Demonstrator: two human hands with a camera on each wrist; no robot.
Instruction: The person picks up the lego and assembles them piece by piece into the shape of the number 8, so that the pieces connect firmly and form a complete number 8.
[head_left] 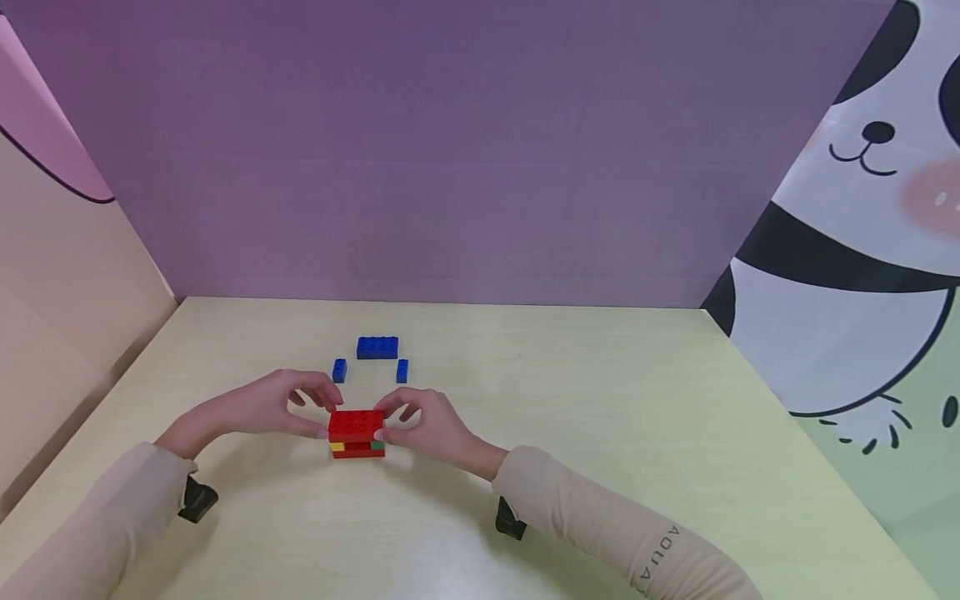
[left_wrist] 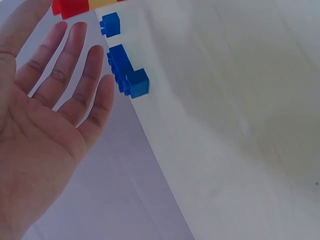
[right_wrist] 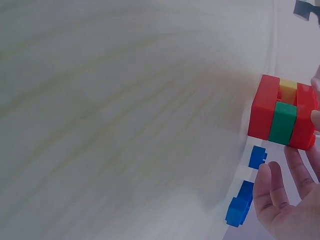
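A small stack of toy bricks stands on the table in front of me, with a red brick (head_left: 356,426) on top. Beneath it are a yellow brick (head_left: 337,447) at the left, a green brick (right_wrist: 283,123) at the right and another red brick (head_left: 358,454) at the bottom. My left hand (head_left: 281,402) holds the top red brick's left end between thumb and fingertips. At its right end, my right hand (head_left: 429,427) pinches the same brick. In the left wrist view, the other fingers of the left hand (left_wrist: 55,107) extend away from the stack.
Behind the stack lie a long blue brick (head_left: 377,348) and two small blue bricks, one at the left (head_left: 340,371) and one at the right (head_left: 402,371). The pale table (head_left: 600,400) meets a purple wall (head_left: 450,167) at the back. A panda picture (head_left: 847,325) covers the right side.
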